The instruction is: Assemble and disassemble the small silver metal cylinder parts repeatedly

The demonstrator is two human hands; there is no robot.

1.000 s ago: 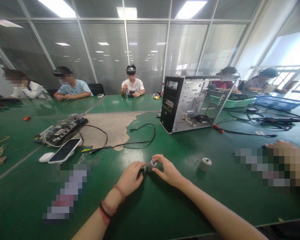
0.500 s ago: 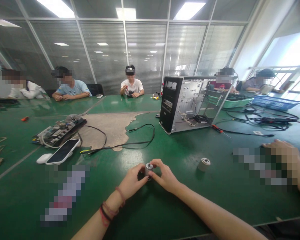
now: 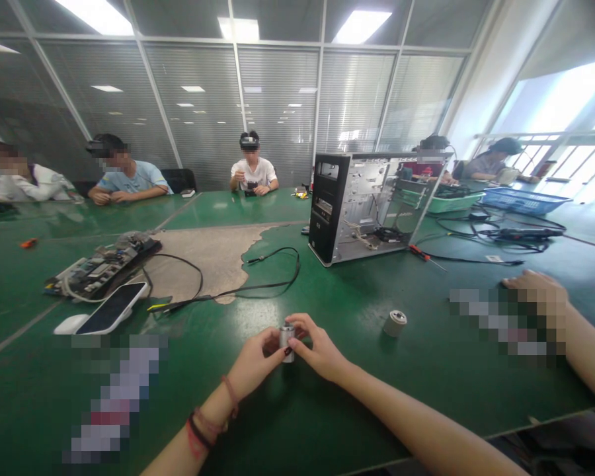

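Between my hands stands a small silvery metal cylinder (image 3: 287, 336), upright near the table's front. My left hand (image 3: 258, 360) grips it from the left, thumb low on its front and fingers partly hidden behind. From the right, my right hand (image 3: 322, 350) closes on the cylinder too, with the thumb at its side and the fingertips around its top. A second cylinder, greyish with a metal top (image 3: 395, 323), stands on the table to the right, apart from both hands.
Beyond lie a black cable (image 3: 272, 284), a white phone (image 3: 112, 309) and a circuit-board assembly (image 3: 102, 264). An open computer case (image 3: 367, 208) stands at right of centre, a screwdriver (image 3: 426, 256) beside it. Another person's hand (image 3: 538, 294) rests at the right. Several people sit around.
The whole view has shifted, so most things appear further left. More of the metal cylinder's side shows between my fingers, and both hands still hold it.
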